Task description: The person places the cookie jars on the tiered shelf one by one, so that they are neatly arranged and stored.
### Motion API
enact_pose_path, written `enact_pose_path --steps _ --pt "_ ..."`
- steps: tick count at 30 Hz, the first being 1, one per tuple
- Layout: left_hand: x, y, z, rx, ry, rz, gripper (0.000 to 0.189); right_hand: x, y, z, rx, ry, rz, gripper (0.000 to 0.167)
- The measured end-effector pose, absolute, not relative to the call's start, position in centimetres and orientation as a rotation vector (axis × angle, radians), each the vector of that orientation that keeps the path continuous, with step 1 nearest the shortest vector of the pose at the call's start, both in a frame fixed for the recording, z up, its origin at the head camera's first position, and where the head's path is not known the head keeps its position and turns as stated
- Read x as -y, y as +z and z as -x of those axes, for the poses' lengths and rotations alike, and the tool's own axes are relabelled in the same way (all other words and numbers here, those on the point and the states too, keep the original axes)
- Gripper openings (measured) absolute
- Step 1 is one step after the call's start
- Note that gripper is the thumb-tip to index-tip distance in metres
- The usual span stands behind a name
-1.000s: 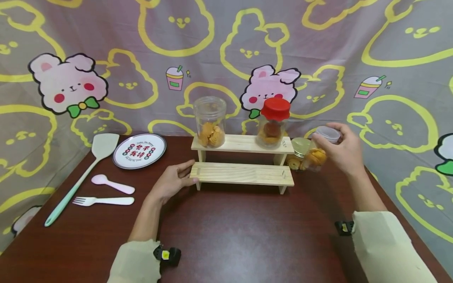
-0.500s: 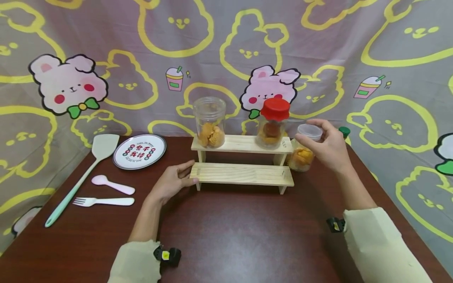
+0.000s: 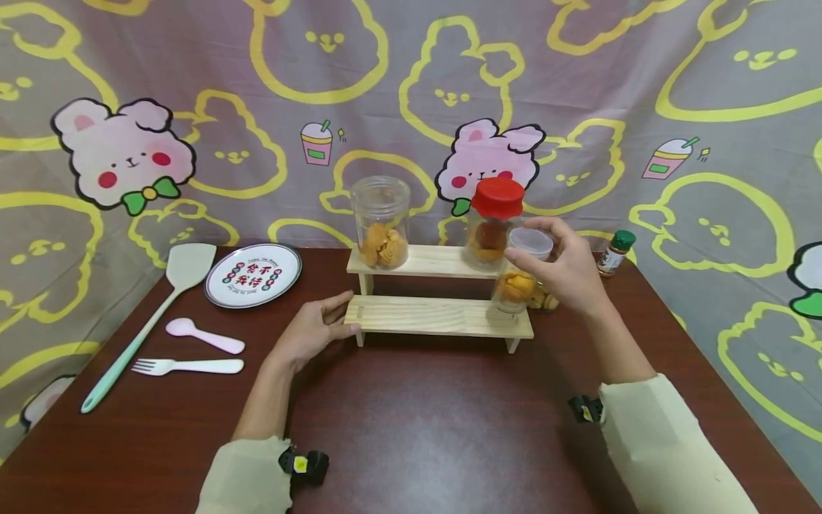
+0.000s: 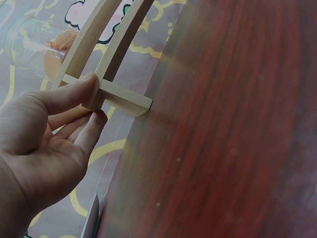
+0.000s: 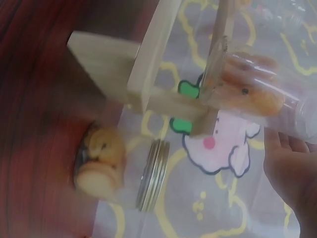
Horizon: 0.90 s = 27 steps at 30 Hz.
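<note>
My left hand [image 3: 311,332] pinches the left end of a two-step wooden shelf [image 3: 424,314], thumb on top and fingers below in the left wrist view. My right hand [image 3: 571,275] grips a clear jar of cookies [image 3: 516,289] near its translucent lid [image 3: 531,243]. This jar hangs close over the right end of the lower step. On the upper step stand a clear jar with cookies [image 3: 380,228] at the left and a red-lidded jar [image 3: 498,198] at the right, partly hidden by the held jar. A gold-lidded cookie jar [image 5: 121,166] stands beside the shelf's right end.
A small green-capped bottle [image 3: 616,253] stands at the back right of the brown table [image 3: 411,428]. To the left lie a spatula [image 3: 144,321], a round plate [image 3: 253,275], a pink spoon [image 3: 205,335] and a white fork [image 3: 186,365]. A patterned curtain [image 3: 379,86] hangs behind.
My right hand has carried the cookie jar leftward, from right of the shelf to over the lower step. The green-capped bottle has come into view. My left hand has stayed put.
</note>
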<state>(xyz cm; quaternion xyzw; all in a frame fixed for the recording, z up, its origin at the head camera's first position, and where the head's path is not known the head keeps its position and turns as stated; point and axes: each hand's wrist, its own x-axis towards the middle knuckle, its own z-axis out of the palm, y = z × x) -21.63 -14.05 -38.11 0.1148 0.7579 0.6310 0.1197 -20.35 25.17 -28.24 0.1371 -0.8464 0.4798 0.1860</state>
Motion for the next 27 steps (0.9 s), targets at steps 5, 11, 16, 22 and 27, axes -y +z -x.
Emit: enact_pose_path --steps 5,11,16,22,27 --pt "14.1 -38.1 21.6 -2.222 1.844 -0.339 0.073 -24.0 -28.4 20.5 2.355 1.388 -0.431 0.050" --pt "14.1 -38.1 21.5 -2.221 1.845 -0.326 0.073 -22.6 -28.7 20.8 2.347 1.489 -0.467 0.050" --pt "14.0 -38.1 21.5 -2.211 1.852 -0.324 0.072 -21.6 -28.7 20.8 2.291 1.589 -0.554 0.047" --pt "14.1 -38.1 21.5 -2.225 1.840 -0.321 0.072 -20.3 -28.7 20.8 2.308 1.587 -0.586 0.047" --pt "14.0 -38.0 21.5 -2.229 1.839 -0.317 0.072 -19.2 -28.7 21.0 2.333 1.597 -0.575 0.049"
